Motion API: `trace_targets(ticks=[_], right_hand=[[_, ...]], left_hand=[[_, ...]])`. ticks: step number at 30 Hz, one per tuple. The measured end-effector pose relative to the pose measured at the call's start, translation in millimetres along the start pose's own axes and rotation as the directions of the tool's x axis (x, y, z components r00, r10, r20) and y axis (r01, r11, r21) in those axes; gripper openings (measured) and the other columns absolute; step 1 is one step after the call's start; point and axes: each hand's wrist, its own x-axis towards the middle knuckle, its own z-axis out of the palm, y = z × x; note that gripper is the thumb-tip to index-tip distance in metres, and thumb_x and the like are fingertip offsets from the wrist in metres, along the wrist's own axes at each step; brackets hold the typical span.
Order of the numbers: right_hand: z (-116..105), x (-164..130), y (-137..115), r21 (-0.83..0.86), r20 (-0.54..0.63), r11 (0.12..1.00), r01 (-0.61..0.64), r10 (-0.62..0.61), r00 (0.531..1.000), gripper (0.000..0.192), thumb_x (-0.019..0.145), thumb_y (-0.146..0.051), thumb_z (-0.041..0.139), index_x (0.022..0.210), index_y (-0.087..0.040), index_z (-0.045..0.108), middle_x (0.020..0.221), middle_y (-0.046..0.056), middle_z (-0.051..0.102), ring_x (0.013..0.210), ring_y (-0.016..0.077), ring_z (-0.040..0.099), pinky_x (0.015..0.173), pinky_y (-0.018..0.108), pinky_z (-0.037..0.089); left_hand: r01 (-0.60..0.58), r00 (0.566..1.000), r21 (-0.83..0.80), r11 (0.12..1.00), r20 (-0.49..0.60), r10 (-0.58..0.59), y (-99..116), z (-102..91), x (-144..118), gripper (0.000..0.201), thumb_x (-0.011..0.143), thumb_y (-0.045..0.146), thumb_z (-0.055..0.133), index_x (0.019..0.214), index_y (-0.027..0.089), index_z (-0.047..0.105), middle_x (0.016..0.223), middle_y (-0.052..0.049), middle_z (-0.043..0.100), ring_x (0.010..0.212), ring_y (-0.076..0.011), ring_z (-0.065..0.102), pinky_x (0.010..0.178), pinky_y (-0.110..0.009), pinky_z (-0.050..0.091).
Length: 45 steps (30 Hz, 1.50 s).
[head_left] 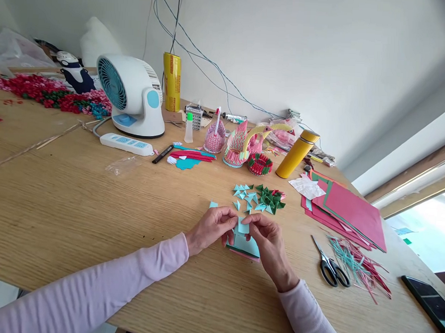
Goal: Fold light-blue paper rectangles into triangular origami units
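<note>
Left hand and right hand pinch blue slip over paper stack on bench; folded triangles lie just beyond.

Desk with paper pieces

Light-blue paper slip, one, held by left hand and right hand. Paper stack, beneath. Folded triangles, light-blue and green, just beyond. Black-handled scissors beside paper strips, right. White fan, back left.
</note>
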Motion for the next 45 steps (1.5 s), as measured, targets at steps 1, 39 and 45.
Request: trace_targets(ticks=[1,39,45], right_hand=[[0,0,0,-0.014,0.003,1.0,0.001,-0.001,1.0,0.016,0.082,-0.033,0.062,0.078,-0.019,0.068,0.066,-0.001,0.059,0.054,0.0114,0.051,0.053,0.024,0.042],[-7,1,-1,0.046,0.015,0.995,-0.085,0.085,0.996,0.027,0.085,-0.042,0.063,0.076,-0.017,0.066,0.057,-0.004,0.049,0.052,0.0091,0.04,0.05,0.022,0.031],[-2,-2,2,0.054,-0.043,0.997,-0.057,0.06,0.997,0.026,0.085,-0.042,0.063,0.077,-0.018,0.066,0.058,-0.003,0.053,0.052,0.0089,0.043,0.05,0.022,0.034]], left_hand=[[0.015,1.0,-0.021,1.0,-0.001,-0.015,0,0.3,0,0.032,0.081,0.045,0.061,0.078,0.013,0.056,0.06,0.001,0.06,0.046,-0.0091,0.057,0.04,-0.017,0.041],[-0.177,0.978,0.269,0.947,-0.057,0.199,-5,6.4,-3,0.029,0.081,0.03,0.066,0.099,0.017,0.048,0.079,-0.004,0.069,0.068,-0.0166,0.069,0.063,-0.028,0.056],[-0.129,0.985,0.16,0.979,-0.091,0.145,-6,6.8,-2,0.03,0.076,0.035,0.071,0.091,0.015,0.053,0.079,-0.005,0.07,0.066,-0.0167,0.07,0.063,-0.027,0.055]])
